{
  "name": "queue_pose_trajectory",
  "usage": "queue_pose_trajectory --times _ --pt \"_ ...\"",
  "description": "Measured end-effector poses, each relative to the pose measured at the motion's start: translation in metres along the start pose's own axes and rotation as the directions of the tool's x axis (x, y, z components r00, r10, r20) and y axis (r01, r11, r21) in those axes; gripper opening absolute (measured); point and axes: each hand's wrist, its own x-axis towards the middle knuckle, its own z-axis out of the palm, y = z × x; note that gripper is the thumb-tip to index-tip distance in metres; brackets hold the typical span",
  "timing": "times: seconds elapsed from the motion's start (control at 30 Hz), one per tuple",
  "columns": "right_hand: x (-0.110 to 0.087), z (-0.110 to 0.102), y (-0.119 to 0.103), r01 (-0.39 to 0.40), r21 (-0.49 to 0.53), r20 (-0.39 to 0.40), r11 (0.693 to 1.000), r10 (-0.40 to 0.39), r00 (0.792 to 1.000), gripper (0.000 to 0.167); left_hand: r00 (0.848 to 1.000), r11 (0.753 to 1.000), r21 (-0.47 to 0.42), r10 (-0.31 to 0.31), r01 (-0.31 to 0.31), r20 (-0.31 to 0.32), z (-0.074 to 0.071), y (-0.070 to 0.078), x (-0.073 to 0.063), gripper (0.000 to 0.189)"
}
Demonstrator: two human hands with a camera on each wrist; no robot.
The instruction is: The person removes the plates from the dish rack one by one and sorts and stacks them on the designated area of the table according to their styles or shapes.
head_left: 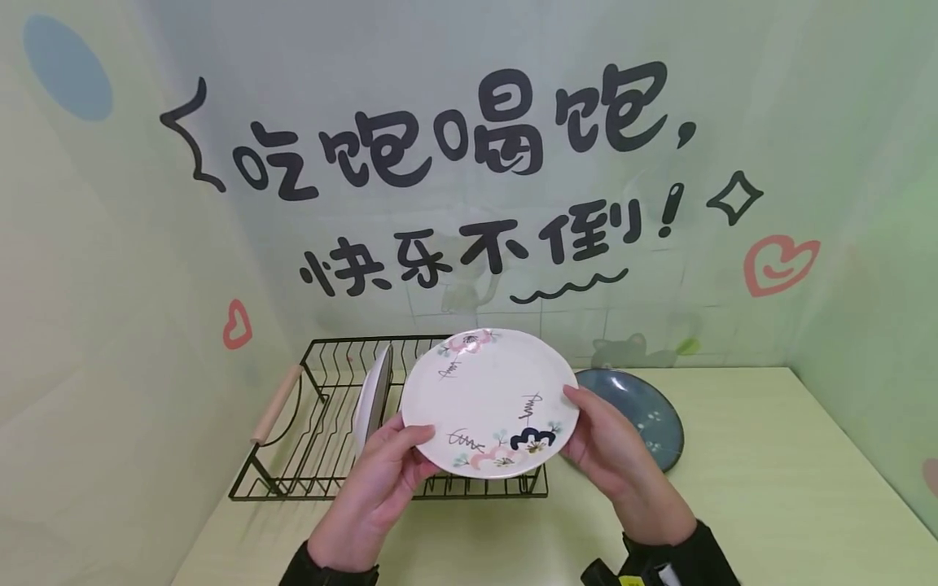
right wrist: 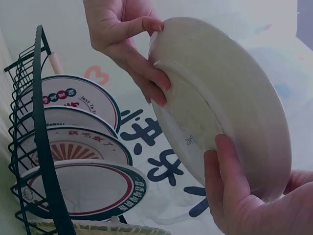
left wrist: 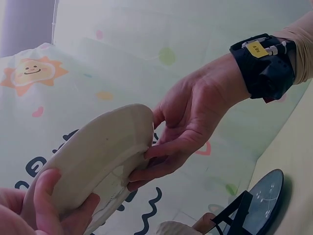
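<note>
A white plate (head_left: 484, 391) with pink flowers and scribbled lines is held up in front of the dish rack, its face toward the head view. My left hand (head_left: 381, 476) grips its left rim, thumb on the face and fingers underneath. At the opposite rim my right hand (head_left: 619, 460) pinches it the same way. Both wrist views show the plain underside of the plate (right wrist: 225, 103), with fingers of both hands pressed against it.
A black wire dish rack (head_left: 293, 456) with wooden handles stands behind the plate. Several patterned plates (right wrist: 83, 188) stand on edge in it. A dark blue plate (head_left: 645, 415) lies at the right, partly hidden by my right hand. The printed wall (head_left: 476, 49) closes off the back.
</note>
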Motion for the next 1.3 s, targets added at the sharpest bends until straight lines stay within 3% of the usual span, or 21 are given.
queue_pose_trajectory --times 0.33,0.5,0.67,0.8,0.9,1.0,1.1,1.23,1.3 --pt "-0.003 0.001 0.002 0.0 0.032 -0.051 0.999 0.001 0.999 0.045 0.998 1.0 0.023 -0.019 0.018 0.059 -0.003 0.002 0.0 0.054" --pt "-0.005 0.003 0.003 -0.008 0.052 -0.074 0.999 0.012 0.997 0.046 0.993 0.989 0.144 -0.038 0.022 0.115 -0.006 0.007 0.001 0.053" --pt "-0.006 0.005 0.004 0.007 0.063 -0.087 0.998 -0.001 0.996 0.046 0.988 0.95 0.313 -0.051 0.003 0.147 -0.01 0.015 0.003 0.054" --pt "-0.007 0.005 0.005 0.012 0.074 -0.125 0.997 -0.002 0.992 0.045 0.975 0.913 0.407 -0.085 -0.007 0.207 -0.014 0.023 0.001 0.057" --pt "-0.008 0.003 0.005 0.027 0.069 -0.151 0.997 -0.016 0.988 0.044 0.979 0.881 0.472 -0.081 -0.019 0.19 -0.018 0.033 -0.002 0.058" --pt "-0.01 0.0 0.005 0.05 0.055 -0.159 0.997 -0.04 0.986 0.043 0.994 0.84 0.541 -0.025 -0.037 0.106 -0.023 0.047 -0.004 0.057" --pt "-0.011 -0.002 0.004 0.068 0.058 -0.162 0.996 -0.058 0.985 0.043 0.996 0.801 0.592 0.085 -0.089 0.034 -0.032 0.061 -0.006 0.054" --pt "-0.012 -0.005 0.003 0.082 0.076 -0.169 0.994 -0.068 0.983 0.042 0.968 0.759 0.626 0.248 -0.178 -0.025 -0.049 0.071 -0.006 0.053" --pt "-0.012 -0.005 0.002 0.088 0.079 -0.171 0.993 -0.073 0.982 0.04 0.95 0.753 0.626 0.307 -0.203 -0.062 -0.058 0.072 -0.005 0.053"
